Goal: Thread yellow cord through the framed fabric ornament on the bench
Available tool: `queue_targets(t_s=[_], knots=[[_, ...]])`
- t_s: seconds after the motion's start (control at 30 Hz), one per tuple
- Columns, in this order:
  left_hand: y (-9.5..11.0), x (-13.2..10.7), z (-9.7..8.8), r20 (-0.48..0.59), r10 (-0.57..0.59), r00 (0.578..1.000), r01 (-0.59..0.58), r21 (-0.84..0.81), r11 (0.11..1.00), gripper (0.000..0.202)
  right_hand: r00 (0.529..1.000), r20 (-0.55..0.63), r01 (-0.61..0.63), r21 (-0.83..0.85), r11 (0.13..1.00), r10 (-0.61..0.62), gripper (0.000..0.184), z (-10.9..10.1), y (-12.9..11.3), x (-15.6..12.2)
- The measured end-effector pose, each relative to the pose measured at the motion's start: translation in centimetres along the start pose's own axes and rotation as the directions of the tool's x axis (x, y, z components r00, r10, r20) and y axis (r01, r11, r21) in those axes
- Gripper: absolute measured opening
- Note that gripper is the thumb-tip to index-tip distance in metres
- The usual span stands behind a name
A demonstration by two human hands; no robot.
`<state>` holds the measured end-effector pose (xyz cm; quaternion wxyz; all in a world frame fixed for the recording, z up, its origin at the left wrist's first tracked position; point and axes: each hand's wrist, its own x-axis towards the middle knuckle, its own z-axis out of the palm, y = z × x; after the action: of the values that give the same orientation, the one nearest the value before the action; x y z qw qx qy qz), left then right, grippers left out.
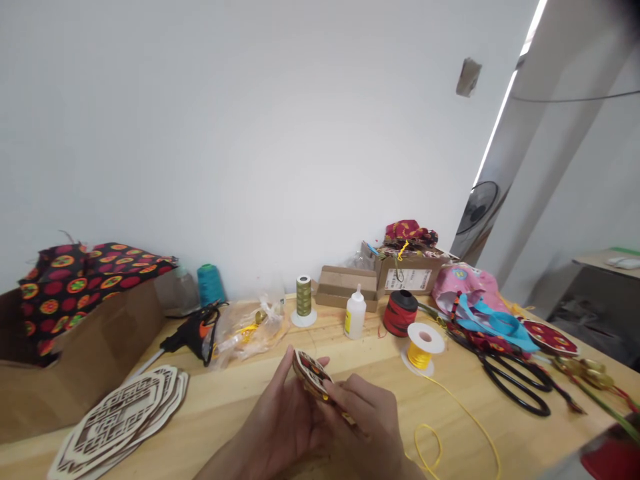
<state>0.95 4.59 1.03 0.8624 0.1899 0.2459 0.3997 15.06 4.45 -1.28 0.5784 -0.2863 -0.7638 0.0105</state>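
Observation:
Low in the middle of the head view, a small thick wooden ornament (309, 370) with a cut-out face, dark red fabric inside and a bit of yellow at its lower edge stands tilted between my hands. My left hand (283, 417) cups it from the left and below, thumb against its edge. On the right side, my right hand (367, 407) pinches the lower edge with thumb and forefinger. Yellow cord (463, 403) runs from a white spool (425, 339) and loops on the table near my right wrist; its far end is hidden behind my hand.
Fretwork wooden panels (120, 417) lie stacked at left beside a cardboard box (95, 353) and a glue gun (187, 333). Behind my hands stand a glue bottle (355, 315), green thread (303, 297) and red cord (400, 313). Black-handled scissors (517, 383) lie at right by blue ribbon (495, 323).

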Motion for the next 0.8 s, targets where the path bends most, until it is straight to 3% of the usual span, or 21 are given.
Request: queue_targets(t_s=[0.17, 0.3, 0.4, 0.47, 0.57, 0.8], knots=[[0.1, 0.0, 0.2, -0.074, 0.038, 0.996, -0.037, 0.022, 0.999, 0.044, 1.0, 0.029, 0.013, -0.062, 0.998, -0.011, 0.013, -0.2, -0.4, 0.5], [0.3, 0.0, -0.1, -0.095, 0.033, 0.995, -0.029, 0.04, 0.999, 0.047, 0.995, 0.096, -0.029, -0.075, 0.997, 0.036, 0.026, -0.5, -0.5, 0.8], [0.7, -0.2, -0.2, -0.126, 0.023, 0.992, -0.016, 0.054, 0.998, 0.051, 0.959, 0.137, -0.254, 0.022, 0.967, 0.249, 0.022, -0.7, -0.1, 0.8], [1.0, -0.5, -0.1, -0.15, 0.011, 0.989, -0.006, 0.029, 1.0, 0.051, 0.899, 0.109, -0.438, 0.164, 0.884, 0.425, 0.018, -0.8, 0.4, 0.8], [1.4, -0.6, 0.0, -0.142, -0.051, 0.989, 0.05, -0.007, 0.999, 0.052, 0.825, 0.077, -0.548, 0.347, 0.761, 0.559, 0.018, -1.0, 0.9, 0.8], [0.8, -0.3, -0.3, -0.173, -0.061, 0.983, 0.067, 0.025, 0.997, 0.048, 0.856, 0.203, -0.511, 0.474, 0.717, 0.476, 0.007, -1.5, 0.5, 1.4]])
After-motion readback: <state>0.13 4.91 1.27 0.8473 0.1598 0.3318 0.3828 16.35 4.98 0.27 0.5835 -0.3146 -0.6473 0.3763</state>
